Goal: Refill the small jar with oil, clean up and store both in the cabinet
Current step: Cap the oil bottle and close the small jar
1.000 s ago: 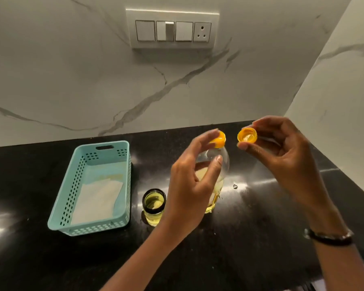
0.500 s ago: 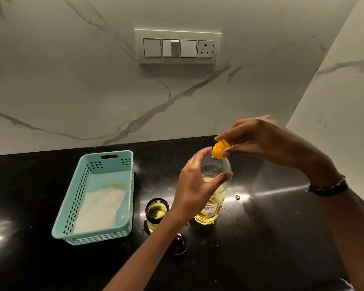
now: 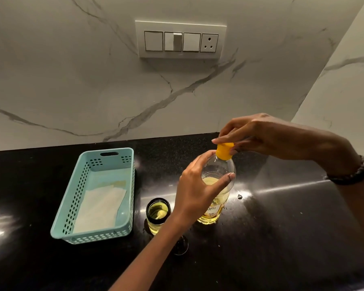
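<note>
Nearest, the left forearm rises from the bottom edge across the glossy black stone counter (image 3: 282, 238), partly hiding a small dark round lid (image 3: 181, 246) lying flat there. Just beyond the lid stands the small open glass jar (image 3: 158, 215), holding yellowish oil. The left hand (image 3: 195, 190) wraps thumb and fingers round the shoulder of the clear plastic oil bottle (image 3: 218, 204), which stands upright just right of the jar. Left of the jar sits a light blue perforated plastic basket (image 3: 76, 198) with a folded white paper napkin (image 3: 101, 206) inside. The right hand (image 3: 259, 135), wrist bent and wearing a dark bracelet (image 3: 349, 175), reaches in from the right and pinches the yellow screw cap (image 3: 224, 151) on the bottle's neck. Behind, a white switch panel (image 3: 181, 39) sits on the marble wall.
</note>
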Available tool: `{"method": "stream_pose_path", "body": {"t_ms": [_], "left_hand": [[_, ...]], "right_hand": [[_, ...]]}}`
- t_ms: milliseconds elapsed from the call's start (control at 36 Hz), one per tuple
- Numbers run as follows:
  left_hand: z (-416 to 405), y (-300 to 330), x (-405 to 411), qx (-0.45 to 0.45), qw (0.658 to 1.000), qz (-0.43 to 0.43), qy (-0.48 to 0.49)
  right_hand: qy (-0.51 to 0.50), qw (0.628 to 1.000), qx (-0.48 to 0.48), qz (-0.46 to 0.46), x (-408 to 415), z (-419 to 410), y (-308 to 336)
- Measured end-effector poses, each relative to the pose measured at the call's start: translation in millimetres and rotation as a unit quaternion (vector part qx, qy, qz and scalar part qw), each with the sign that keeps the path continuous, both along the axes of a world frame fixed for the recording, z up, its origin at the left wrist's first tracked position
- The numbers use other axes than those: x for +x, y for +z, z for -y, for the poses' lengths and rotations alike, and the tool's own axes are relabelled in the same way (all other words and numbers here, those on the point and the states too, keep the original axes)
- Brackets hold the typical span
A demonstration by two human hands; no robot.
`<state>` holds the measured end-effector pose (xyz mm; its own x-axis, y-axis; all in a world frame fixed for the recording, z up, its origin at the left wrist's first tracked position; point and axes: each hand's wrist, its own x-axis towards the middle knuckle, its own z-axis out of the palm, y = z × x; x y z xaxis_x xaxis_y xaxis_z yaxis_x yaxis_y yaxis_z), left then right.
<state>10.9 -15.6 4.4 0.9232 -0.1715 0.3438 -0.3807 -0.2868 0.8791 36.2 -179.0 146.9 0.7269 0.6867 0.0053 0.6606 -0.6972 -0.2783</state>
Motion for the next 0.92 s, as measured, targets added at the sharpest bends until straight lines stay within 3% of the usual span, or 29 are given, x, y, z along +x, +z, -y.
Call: {"method": "stream_pose_path", "body": {"t_ms": [472,611,750,917], "left_hand": [[10,-7,-7,0.048,0.996,0.057,0.058],[10,-6,-5,0.065,0.994,0.063,0.064],[10,-4,-5,0.08,0.993,0.064,0.063],[9,-4,-5,0.08,0.993,0.065,0.061]], "right_hand": [[0.06,0.996,0.025,0.057,13,9,-6],[0.075,0.983,-0.031,0.162,12,9,-21],[0.127,0.941,-0.139,0.282,18,14,-26],[0.16,0.907,-0.217,0.324,29,18,-22]]}}
